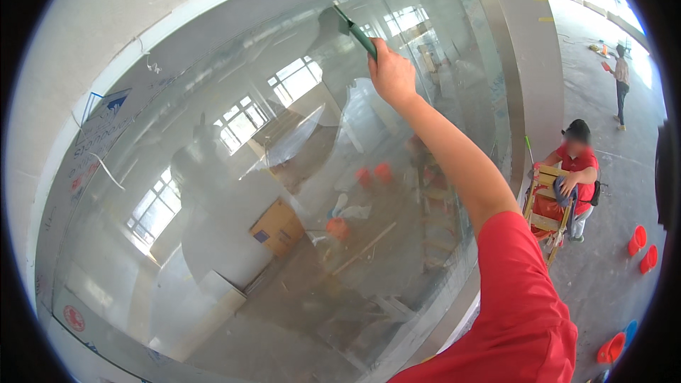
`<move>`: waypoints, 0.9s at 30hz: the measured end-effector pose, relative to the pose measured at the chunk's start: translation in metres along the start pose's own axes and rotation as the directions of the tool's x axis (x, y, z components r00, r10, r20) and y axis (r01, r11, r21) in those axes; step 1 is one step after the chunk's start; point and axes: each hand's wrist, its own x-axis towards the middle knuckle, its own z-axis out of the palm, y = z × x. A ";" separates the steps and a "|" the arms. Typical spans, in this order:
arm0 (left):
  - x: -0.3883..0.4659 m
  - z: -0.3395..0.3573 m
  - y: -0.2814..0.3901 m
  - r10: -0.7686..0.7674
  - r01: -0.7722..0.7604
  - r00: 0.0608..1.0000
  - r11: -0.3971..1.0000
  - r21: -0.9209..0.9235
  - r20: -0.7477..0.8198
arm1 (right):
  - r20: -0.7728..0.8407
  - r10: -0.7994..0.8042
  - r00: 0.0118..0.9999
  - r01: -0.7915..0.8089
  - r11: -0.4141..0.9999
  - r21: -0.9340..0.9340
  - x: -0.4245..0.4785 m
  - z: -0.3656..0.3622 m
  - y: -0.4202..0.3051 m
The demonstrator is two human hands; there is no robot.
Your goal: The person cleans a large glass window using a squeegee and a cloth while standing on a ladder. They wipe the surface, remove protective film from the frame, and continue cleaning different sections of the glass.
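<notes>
My right hand (392, 70) grips the green handle of a scraper (363, 41), arm stretched out. The tool's thin blade end points up and left, at or very near the surface of a large glass pane (223, 244); exact contact is hard to tell. A dark reflection of the tool shows beside its head. The pane mirrors windows and a person's outline, and a cardboard box (277, 227) shows in it, reflected or behind. Around the glass runs a frame (80, 181) partly covered in printed protective film. My left hand is out of view.
At right a co-worker in red stands by a wooden stepladder (545, 222), one hand on a dark cloth (563, 191). Red buckets (637, 241) stand on the concrete floor (601, 287). Another person (621, 82) is farther off. A pillar (534, 53) borders the pane.
</notes>
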 end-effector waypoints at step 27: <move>-0.175 -0.109 0.259 0.764 -0.734 0.544 0.235 -0.637 -0.346 | 0.067 -0.885 0.461 0.719 0.417 0.556 -0.291 -0.122 -0.192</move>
